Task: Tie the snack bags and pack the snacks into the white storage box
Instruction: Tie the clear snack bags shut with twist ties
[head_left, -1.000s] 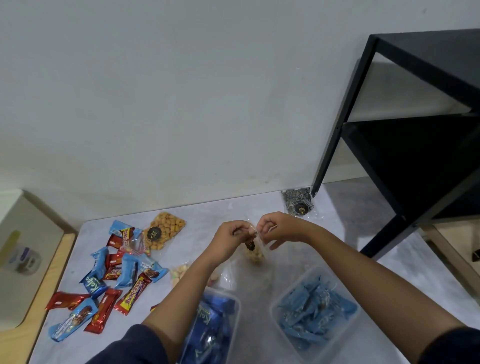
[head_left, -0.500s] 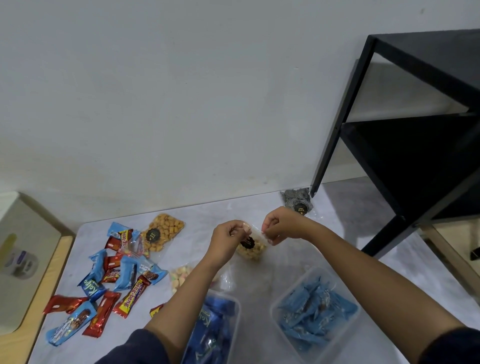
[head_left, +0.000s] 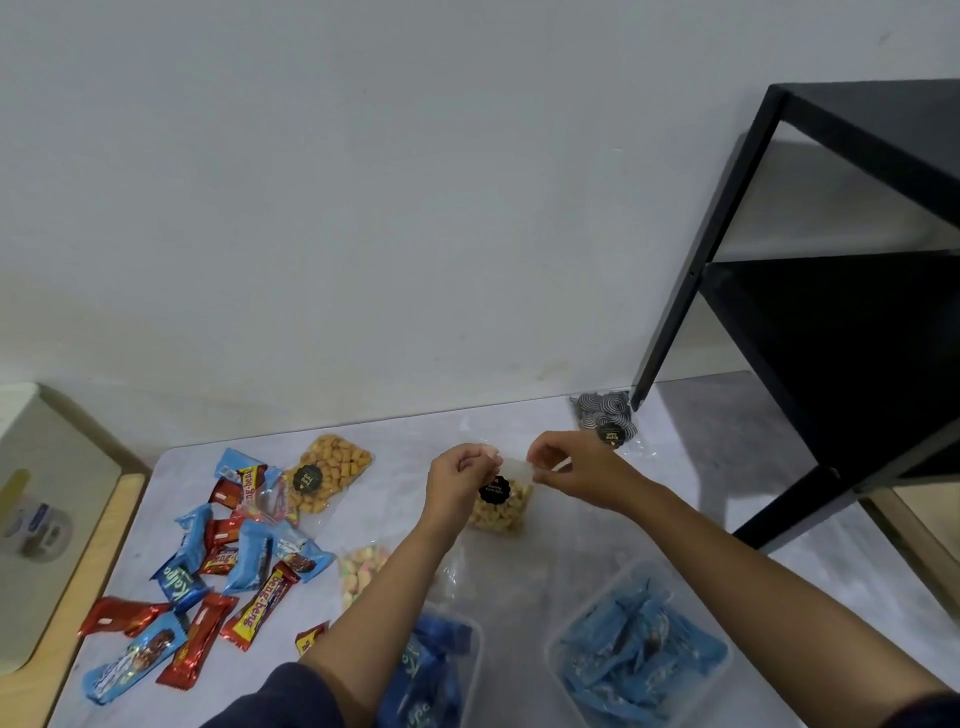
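Note:
A clear snack bag (head_left: 500, 506) of yellow puffs with a round black label hangs above the grey table (head_left: 561, 540). My left hand (head_left: 457, 480) pinches the left side of its top edge, and my right hand (head_left: 563, 467) pinches the right side. Two clear storage boxes stand near me: one (head_left: 467, 631) partly behind my left forearm, one (head_left: 566, 631) under my right forearm, both holding blue wrapped snacks.
Loose blue and red snack bars (head_left: 208, 577) lie at the left. A bag of orange puffs (head_left: 327, 470), a pastel snack bag (head_left: 358, 569) and a black-and-white swirl bag (head_left: 607, 418) also lie on the table. A black shelf (head_left: 810, 291) stands at the right.
Both hands have moved slightly apart, stretching the bag's top edge between them. The bag has turned so its black label faces me more fully.

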